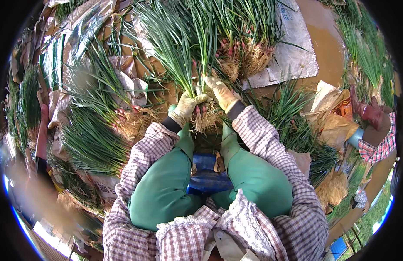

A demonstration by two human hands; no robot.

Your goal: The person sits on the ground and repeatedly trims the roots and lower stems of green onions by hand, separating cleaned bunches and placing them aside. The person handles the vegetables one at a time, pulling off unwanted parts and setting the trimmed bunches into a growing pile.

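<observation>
My left hand point(184, 110), in a pale work glove, is closed around a bunch of red-bulbed scallions point(187, 85). Their leaves point away from me, while the small red bulbs point(200, 109) and stringy roots point(204, 121) hang below the fist. My right hand point(222, 93), gloved too, has its fingertips against a scallion stalk point(204, 70) beside that bunch. Its thumb is hidden, so a grip on the stalk cannot be made out. Both hands are close together above my green boots and between my knees.
Scallion heaps lie ahead point(250, 42) and at left point(93, 142). Loose green leaves point(292, 127) litter the right side. A white woven sack point(292, 62) is spread under the far heap. Another person's gloved hand point(373, 112) shows at far right, and a gloved arm point(43, 130) at far left.
</observation>
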